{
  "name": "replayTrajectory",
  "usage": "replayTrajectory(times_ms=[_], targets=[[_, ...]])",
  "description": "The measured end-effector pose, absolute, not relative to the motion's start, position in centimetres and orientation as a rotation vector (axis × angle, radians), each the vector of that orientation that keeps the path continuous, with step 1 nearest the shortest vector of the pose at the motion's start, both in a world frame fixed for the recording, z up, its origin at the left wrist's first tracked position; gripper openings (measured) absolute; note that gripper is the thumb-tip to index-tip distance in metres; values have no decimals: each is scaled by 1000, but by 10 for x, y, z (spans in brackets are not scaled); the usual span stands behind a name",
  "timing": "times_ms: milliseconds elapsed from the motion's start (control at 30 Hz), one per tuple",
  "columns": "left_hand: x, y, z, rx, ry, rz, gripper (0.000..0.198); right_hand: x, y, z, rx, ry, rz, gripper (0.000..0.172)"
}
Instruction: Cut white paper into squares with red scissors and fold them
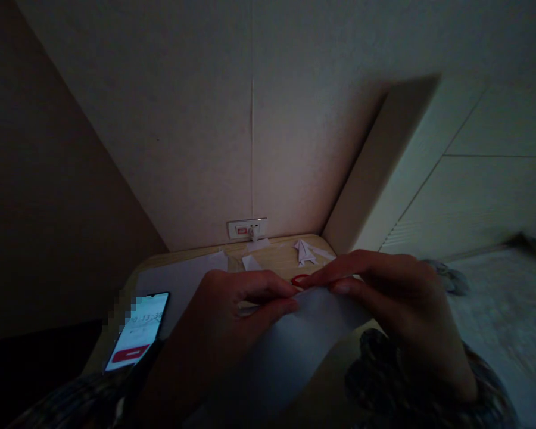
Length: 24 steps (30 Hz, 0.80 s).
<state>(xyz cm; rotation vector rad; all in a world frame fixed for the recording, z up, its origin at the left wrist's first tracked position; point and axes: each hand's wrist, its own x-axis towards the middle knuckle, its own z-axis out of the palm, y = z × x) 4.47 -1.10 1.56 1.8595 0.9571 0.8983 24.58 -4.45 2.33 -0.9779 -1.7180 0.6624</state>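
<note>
A sheet of white paper [295, 342] hangs between my two hands, its top edge running from one to the other. My left hand [236, 316] is closed, thumb and forefinger pinching that edge. My right hand [384, 292] pinches the same edge a little to the right, thumb against forefinger. Just behind the paper shows a red loop [300, 279], mostly hidden, so I cannot make out what it belongs to. A small folded paper figure [304, 252] lies on the table beyond my fingers.
The small wooden table [279, 253] meets the wall below a socket [247, 229] with a plug in it. A lit phone [138, 330] showing a timer rests at the left on white paper [183, 277]. Paper scraps [251, 263] lie at the back. A pale panel [397, 161] stands right.
</note>
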Motion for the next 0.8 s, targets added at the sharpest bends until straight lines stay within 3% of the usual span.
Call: replayTrajectory(times_ms=[267,800], targets=[[44,-12,17,1979,1030,972,14,241,-41,26,-1215,-1743,505,1],[43,-14,23,2251,1081,1202,12,227,-41,28,-943,-1632,359,12]])
